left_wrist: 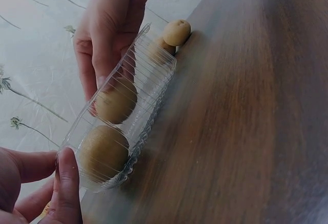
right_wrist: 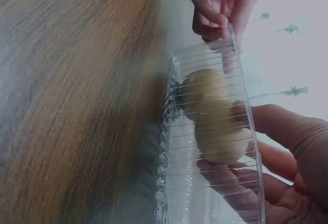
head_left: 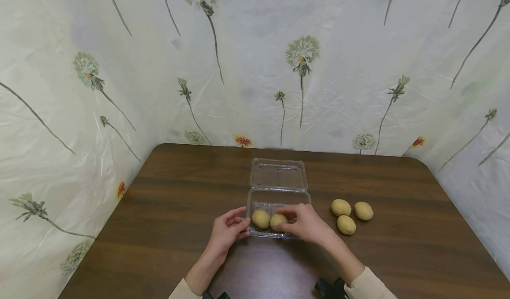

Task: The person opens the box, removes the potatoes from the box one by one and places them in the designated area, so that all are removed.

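Observation:
A clear plastic clamshell box lies on the table, its lid folded back away from me. My left hand pinches the box's left rim between thumb and fingers. Inside the box, at the front left, rests a pale yellow, potato-like oval. Beside it my right hand holds a second potato-like oval with fingers and thumb, down inside the front wall. Through the ribbed wall, the right wrist view shows this held oval between thumb and fingers.
Three more pale yellow ovals sit close together on the dark wooden table, right of the box. A floral-patterned sheet hangs behind the table and along its sides.

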`<state>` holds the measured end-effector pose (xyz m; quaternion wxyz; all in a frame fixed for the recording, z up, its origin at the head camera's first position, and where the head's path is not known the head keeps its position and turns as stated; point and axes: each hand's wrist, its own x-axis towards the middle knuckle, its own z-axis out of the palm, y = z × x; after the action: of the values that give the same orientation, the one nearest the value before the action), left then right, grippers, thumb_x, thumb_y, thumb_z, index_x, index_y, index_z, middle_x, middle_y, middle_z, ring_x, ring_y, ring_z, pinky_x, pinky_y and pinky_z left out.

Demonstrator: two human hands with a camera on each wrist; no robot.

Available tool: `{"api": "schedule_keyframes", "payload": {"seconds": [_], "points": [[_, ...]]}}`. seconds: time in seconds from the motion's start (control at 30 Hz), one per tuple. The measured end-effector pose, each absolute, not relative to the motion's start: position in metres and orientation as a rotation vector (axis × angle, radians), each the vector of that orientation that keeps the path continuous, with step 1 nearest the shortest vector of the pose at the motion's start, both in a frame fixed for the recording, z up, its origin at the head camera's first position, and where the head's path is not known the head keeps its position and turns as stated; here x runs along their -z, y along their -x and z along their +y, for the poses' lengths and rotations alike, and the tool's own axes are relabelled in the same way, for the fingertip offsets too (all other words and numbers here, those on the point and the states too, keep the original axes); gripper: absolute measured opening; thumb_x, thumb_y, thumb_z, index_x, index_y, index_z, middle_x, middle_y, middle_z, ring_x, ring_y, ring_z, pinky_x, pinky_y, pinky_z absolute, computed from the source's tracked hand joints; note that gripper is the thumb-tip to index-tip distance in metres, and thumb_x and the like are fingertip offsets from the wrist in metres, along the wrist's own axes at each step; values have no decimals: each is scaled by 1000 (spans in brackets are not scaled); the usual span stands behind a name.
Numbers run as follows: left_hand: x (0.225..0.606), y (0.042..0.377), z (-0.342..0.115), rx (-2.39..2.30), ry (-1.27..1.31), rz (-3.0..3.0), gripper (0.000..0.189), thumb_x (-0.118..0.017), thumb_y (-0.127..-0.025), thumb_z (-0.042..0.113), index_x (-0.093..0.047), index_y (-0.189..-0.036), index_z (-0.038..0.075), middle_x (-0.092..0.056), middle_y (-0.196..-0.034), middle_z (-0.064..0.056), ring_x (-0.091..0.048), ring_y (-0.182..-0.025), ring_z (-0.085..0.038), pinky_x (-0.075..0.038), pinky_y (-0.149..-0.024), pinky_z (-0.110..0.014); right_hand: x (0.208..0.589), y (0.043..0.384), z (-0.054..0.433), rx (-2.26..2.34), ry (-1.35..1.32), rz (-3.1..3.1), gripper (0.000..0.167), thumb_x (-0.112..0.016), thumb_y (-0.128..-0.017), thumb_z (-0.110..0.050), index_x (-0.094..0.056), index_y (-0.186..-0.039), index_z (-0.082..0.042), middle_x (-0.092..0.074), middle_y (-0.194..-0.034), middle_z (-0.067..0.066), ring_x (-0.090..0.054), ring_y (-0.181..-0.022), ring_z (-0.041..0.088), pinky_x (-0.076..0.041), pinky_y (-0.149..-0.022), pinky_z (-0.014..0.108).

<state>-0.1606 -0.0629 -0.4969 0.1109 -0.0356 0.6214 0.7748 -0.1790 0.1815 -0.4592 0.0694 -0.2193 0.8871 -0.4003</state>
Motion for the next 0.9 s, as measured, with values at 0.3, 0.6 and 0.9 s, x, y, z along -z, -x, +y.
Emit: {"api": "schedule_keyframes", "payload": {"seconds": [0.3,0.6,0.9], "points": [[495,160,-62,-2278,99,1830,45,-71,-90,6,-56,-132,-5,-63,-85,-5,-62,-74,-13,-59,-70,-28,456,171,185,1373,618,2647,40,-78,-86,-25,-70,-118,-2,-68,-115,13,-67,-99,22,-57,-81,27],[497,160,-63,-2269,125,1833,43,-71,-90,4,-58,-130,-3,-63,-85,-5,-62,-74,-14,-59,-70,-29,456,164,188,1441,611,2621,42,-77,-86,-28,-69,-119,-4,-67,-118,12,-67,-100,21,-57,-82,29],[499,162,-63,-2269,132,1825,45,-72,-89,6,-58,-131,-2,-63,-85,-6,-62,-75,-14,-59,-70,-29,453,157,192,1503,552,2601,40,-79,-85,-27,-70,-118,-8,-67,-118,10,-66,-102,21,-56,-82,26]]}}
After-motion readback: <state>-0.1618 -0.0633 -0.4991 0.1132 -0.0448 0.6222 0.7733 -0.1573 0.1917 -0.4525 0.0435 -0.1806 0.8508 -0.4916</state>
